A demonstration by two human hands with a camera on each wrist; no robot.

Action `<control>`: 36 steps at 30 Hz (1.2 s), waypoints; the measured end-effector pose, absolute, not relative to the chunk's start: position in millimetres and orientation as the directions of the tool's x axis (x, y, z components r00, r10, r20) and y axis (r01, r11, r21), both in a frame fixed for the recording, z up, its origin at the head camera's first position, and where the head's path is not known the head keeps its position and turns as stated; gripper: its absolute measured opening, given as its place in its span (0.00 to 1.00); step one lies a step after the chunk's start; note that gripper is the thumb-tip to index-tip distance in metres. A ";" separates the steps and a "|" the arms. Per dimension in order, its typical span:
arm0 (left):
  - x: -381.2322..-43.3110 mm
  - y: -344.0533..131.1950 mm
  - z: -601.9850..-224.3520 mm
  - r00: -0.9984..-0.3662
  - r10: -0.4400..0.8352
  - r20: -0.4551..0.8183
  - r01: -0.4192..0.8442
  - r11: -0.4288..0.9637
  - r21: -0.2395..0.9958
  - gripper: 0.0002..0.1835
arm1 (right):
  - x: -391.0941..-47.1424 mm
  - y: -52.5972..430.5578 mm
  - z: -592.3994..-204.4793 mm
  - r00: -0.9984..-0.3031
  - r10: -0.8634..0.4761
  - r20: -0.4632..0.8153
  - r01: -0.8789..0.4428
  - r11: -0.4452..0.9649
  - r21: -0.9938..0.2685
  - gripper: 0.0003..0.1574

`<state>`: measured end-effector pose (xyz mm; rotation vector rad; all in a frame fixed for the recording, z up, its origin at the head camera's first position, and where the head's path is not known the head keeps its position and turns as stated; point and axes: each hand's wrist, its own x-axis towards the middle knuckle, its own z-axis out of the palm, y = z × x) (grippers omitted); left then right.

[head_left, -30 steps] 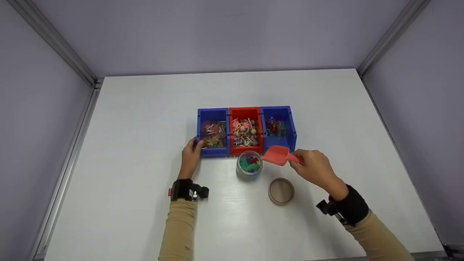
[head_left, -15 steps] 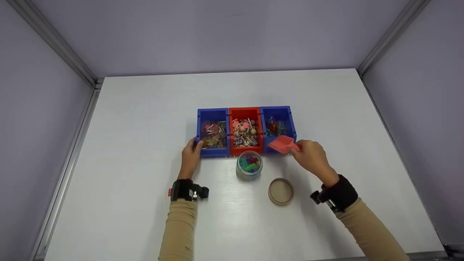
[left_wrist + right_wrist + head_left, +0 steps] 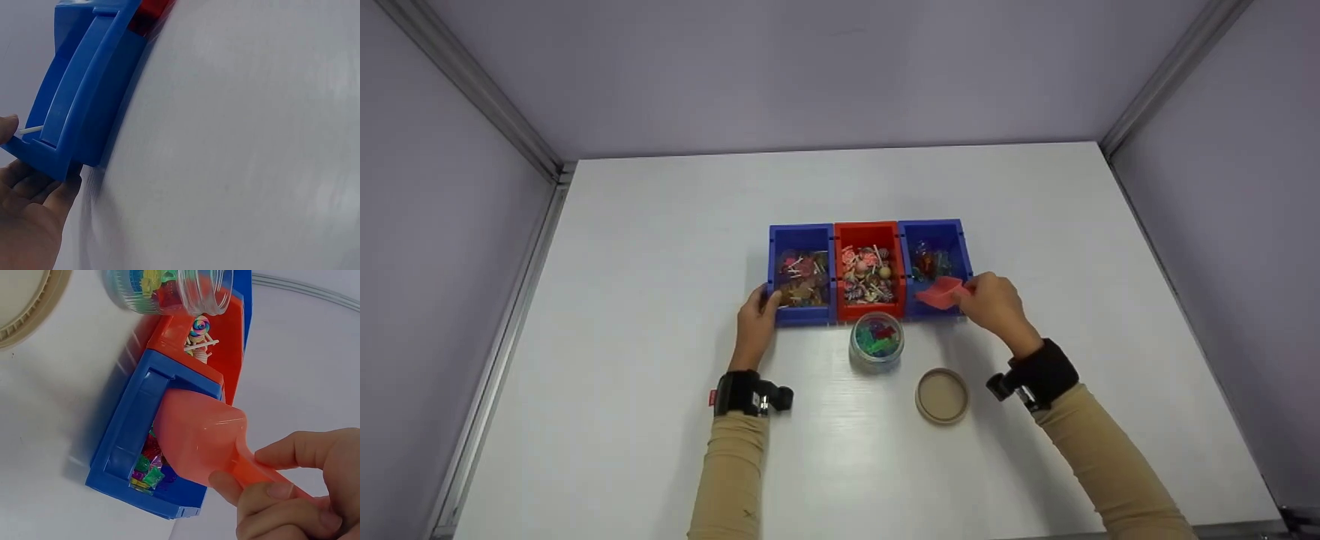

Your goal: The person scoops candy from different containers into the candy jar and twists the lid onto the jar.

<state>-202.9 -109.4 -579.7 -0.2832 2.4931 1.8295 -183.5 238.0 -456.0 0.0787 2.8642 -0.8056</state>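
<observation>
My right hand (image 3: 994, 306) grips a pink scoop (image 3: 197, 433) by its handle. The scoop's bowl is tilted inside the right blue bin (image 3: 126, 444), close over shiny coloured pieces (image 3: 151, 467). My left hand (image 3: 754, 326) holds the outer side wall of the left blue bin (image 3: 84, 90), thumb over the rim and fingers beneath in the left wrist view. Between the two blue bins stands a red bin (image 3: 868, 229) of small lollipops (image 3: 867, 274). In front of it is an uncovered glass jar (image 3: 875, 352) with coloured pieces inside.
A round tan lid (image 3: 942, 396) lies on the white table (image 3: 660, 247), right of the jar and nearer the body. The three bins stand joined side by side. Pale walls rise behind the table and at both sides.
My right hand has carried the scoop forward from beside the jar into the right blue bin, lowering and tilting it. The left hand has stayed on the left bin.
</observation>
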 end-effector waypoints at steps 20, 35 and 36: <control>-202.0 -107.7 -578.1 -0.981 -0.120 -0.154 -0.183 0.293 0.938 0.29 | -218.9 215.4 -443.2 -0.893 0.112 -0.436 0.263 0.916 -0.304 0.24; -202.5 -108.9 -578.1 -0.977 -0.113 -0.181 -0.207 0.294 0.933 0.28 | -217.1 205.2 -450.5 -0.894 0.153 -0.422 0.299 0.904 -0.305 0.25; -202.6 -109.0 -578.0 -0.977 -0.112 -0.181 -0.206 0.297 0.932 0.28 | -216.5 204.8 -451.5 -0.896 0.155 -0.416 0.300 0.903 -0.308 0.25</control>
